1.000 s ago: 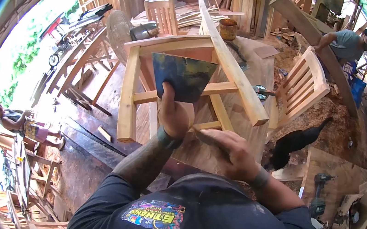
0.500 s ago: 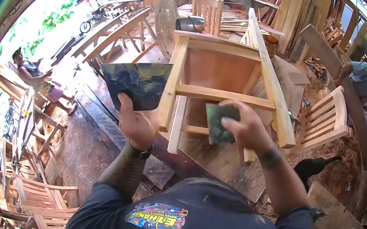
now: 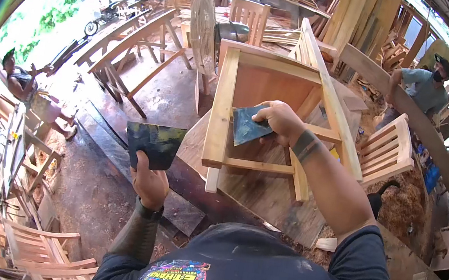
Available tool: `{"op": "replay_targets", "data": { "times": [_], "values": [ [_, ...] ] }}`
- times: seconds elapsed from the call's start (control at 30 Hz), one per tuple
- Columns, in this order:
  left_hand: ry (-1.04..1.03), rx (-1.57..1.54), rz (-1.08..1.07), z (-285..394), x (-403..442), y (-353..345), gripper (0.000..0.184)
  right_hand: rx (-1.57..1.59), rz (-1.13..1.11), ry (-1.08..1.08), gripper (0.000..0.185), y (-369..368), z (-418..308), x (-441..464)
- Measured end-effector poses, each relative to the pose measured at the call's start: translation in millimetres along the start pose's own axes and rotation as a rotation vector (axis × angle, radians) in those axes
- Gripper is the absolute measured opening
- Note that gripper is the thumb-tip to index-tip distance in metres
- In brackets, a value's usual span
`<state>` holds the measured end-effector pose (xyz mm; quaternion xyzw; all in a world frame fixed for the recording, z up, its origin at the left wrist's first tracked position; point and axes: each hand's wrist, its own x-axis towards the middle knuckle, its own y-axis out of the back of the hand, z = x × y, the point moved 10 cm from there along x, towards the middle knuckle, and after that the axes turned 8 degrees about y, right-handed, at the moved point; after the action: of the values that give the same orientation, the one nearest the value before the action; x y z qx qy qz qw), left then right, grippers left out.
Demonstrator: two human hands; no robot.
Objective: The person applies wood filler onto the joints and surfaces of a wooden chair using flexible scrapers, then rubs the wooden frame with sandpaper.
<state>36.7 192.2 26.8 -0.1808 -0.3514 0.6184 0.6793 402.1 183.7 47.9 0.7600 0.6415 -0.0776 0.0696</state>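
left hand [image 3: 149, 188]: closed on the near edge of a dark board [image 3: 166, 142], thumb flat over its face, the rest of the hand beneath; that pinch seems to keep the smeared side level and facing up.

right hand [image 3: 282, 120]: closed on a blue square pad [image 3: 247, 128], fingers and thumb gripping one side, which leaves most of its face uncovered. whether the pad touches wood, i cannot tell.

chair frame [image 3: 220, 108]: in front of the person, tipped over on a wooden sheet [image 3: 261, 204], legs pointing back this way, probably so that the inner faces and rails lie within reach. the pad is just beside the left leg, inside the frame.

dark board's place: left of the frame, apart from it, likely so it doesn't knock the leg.

slatted chair back [image 3: 384, 152]: to the right of the frame.

fan [image 3: 202, 32]: upright beyond the frame, to the left.

co-worker [image 3: 426, 90]: at the far right, behind a long curved plank [image 3: 417, 123].
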Motion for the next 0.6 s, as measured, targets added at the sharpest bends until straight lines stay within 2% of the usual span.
{"op": "replay_targets", "data": {
  "times": [0.2,0.27,0.33,0.37,0.43,0.47,0.5,0.53,0.6],
  "values": [
    [0.018,0.012,-0.144,4.4,9.0,-2.4,0.039,0.005,0.046,0.007,0.032,-11.0,-5.5,-5.2],
    [0.028,0.030,-0.079,-8.6,10.5,15.1,0.037,0.110,-0.002,0.095,0.033,-14.6,-1.4,2.3],
    [-0.221,0.433,-0.037,11.8,5.3,7.1,0.037,0.241,-0.028,0.166,0.033,-16.5,-2.1,-0.3],
    [-0.477,0.826,-0.030,28.6,-5.8,-13.0,0.040,0.322,-0.029,0.194,0.033,-17.2,-1.5,-5.6],
    [-0.496,0.940,0.013,30.7,-6.8,-14.1,0.045,0.432,-0.021,0.247,0.033,-15.0,-0.5,-20.7],
    [-0.257,0.660,0.052,16.5,4.4,7.7,0.047,0.458,-0.014,0.274,0.033,-10.2,-1.1,-30.5],
    [-0.138,0.535,0.060,7.4,7.9,15.5,0.048,0.485,-0.007,0.302,0.033,-6.8,0.6,-38.8],
    [-0.025,0.406,0.081,-2.0,10.2,23.3,0.050,0.236,0.043,0.458,0.033,-1.6,-2.1,-48.5],
    [0.008,0.382,0.035,-2.9,8.3,16.5,0.051,-0.270,0.151,0.744,0.033,-4.2,-1.3,-73.2]
  ]
}}
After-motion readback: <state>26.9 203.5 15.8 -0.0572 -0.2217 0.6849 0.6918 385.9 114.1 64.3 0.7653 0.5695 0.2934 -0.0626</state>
